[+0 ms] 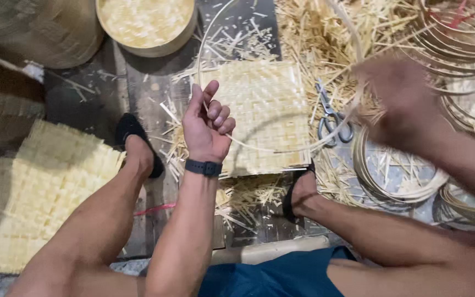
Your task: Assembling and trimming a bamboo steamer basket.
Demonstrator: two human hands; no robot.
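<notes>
Bamboo hoop (pixel 281 149), thin and pale: your left hand (pixel 207 126) pinches it in a closed grip at its left side; your right hand (pixel 408 104), blurred, meets its right side, grip state impossible to tell. The hoop hangs just above the woven mat (pixel 270 93) on the floor. Scissors (pixel 331 118): just right of the mat, on loose strips. Round basket (pixel 147 25): beyond the mat, up left. Second mat (pixel 45 181): well left. Coiled hoops (pixel 402 176): right of the mat.
</notes>
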